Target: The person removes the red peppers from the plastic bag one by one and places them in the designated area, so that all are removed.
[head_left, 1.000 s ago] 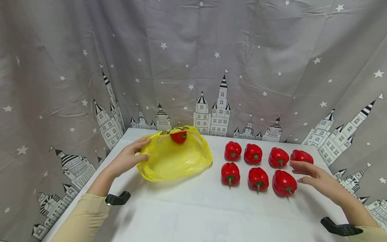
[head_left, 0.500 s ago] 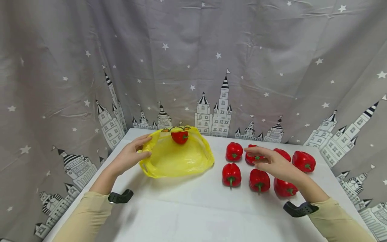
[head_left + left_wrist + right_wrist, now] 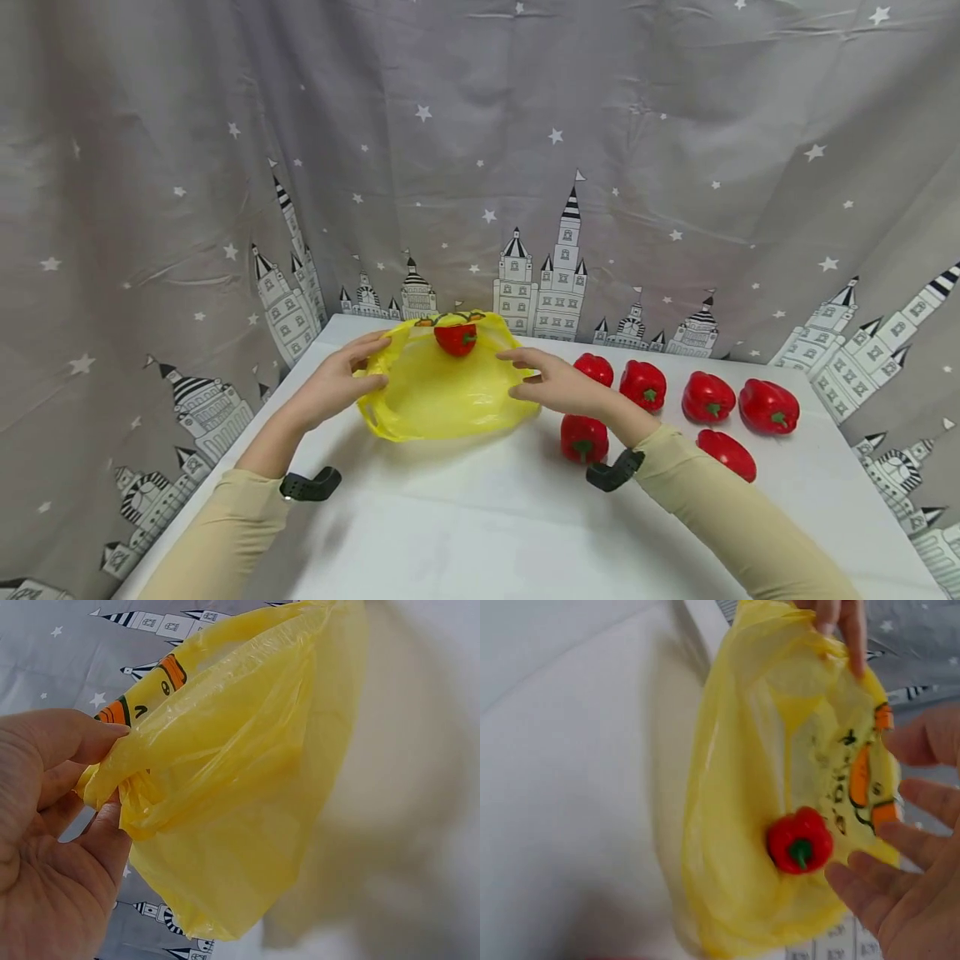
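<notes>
At the left of the table, my left hand [image 3: 333,387] pinches the edge of a yellow plastic bag [image 3: 442,404] between thumb and fingers. In the left wrist view the bag's film [image 3: 232,787] bunches up at the fingertips. The bag's mouth is spread wide, and inside it is one red bell pepper [image 3: 800,840] with a green stem. My right hand [image 3: 555,385] hovers by the bag's right rim, empty, its fingers apart. Seen from the right wrist, the spread fingers [image 3: 911,840] overlap the bag's printed side.
Several more red bell peppers [image 3: 642,385] stand on the white table [image 3: 465,533] at the right, in two rough rows. The right forearm and sleeve [image 3: 720,508] cover part of the front row. A grey curtain [image 3: 450,150] with castles and stars hangs behind the table.
My right hand has swept left from the far-right peppers, over the rows, to the bag's right rim, carrying nothing. My left hand keeps its hold on the bag.
</notes>
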Demonstrator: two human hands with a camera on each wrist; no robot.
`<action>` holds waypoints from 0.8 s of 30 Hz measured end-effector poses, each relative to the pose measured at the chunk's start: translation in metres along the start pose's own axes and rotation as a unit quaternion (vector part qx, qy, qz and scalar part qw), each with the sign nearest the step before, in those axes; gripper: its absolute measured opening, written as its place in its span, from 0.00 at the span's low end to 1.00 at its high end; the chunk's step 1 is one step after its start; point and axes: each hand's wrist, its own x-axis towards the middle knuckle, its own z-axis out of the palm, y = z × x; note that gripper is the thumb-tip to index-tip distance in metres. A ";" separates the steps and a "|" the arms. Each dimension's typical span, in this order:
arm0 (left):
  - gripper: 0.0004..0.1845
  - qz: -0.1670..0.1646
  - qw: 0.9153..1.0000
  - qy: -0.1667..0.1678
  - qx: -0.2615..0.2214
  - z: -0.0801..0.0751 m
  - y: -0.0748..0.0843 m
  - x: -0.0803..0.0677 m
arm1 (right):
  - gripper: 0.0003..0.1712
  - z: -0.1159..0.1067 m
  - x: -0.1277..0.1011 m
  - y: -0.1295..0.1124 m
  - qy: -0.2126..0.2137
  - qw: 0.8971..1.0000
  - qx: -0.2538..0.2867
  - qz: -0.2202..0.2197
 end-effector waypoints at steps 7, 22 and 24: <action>0.34 0.014 1.000 0.000 -0.005 0.002 -0.002 0.000 | 0.33 0.021 0.044 0.003 0.008 0.999 0.002 0.039; 0.35 0.004 1.000 0.005 -0.014 0.004 0.006 0.004 | 0.45 0.062 0.115 0.020 0.111 0.988 0.073 0.078; 0.34 0.003 1.000 0.009 -0.018 0.005 0.009 0.006 | 0.47 0.063 0.120 0.023 0.124 0.985 0.084 0.084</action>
